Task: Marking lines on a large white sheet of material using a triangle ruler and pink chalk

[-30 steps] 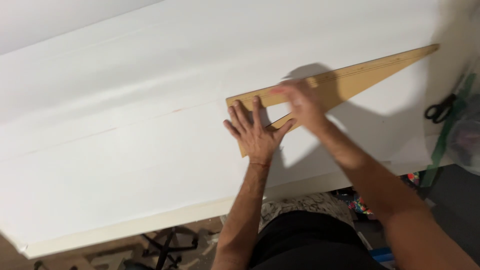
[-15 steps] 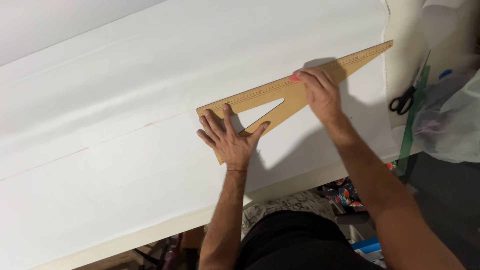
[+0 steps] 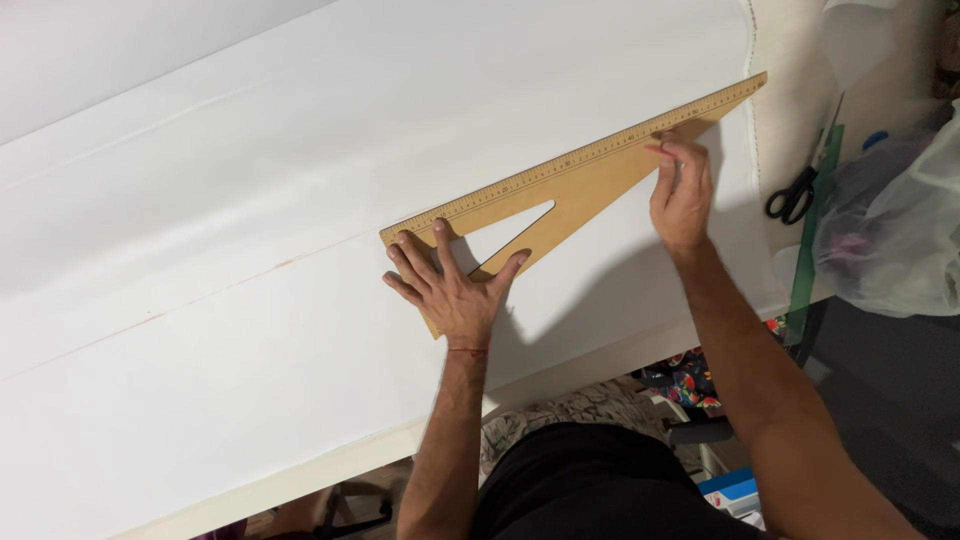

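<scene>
At the near edge of the desk (image 3: 300,480), the left hand (image 3: 450,285) is spread flat, fingers splayed, on the wide end of the wooden set square (image 3: 590,185), apparently so that it is kept from sliding on the white fabric (image 3: 250,300). Farther along, a reddish marker (image 3: 658,150) is pinched in the right hand (image 3: 682,195), its grip pressed together at the ruled edge. Beyond, black-handled scissors (image 3: 795,195) are seen.

Left hand (image 3: 452,290) splayed flat; right hand (image 3: 682,190) pinching.
</scene>
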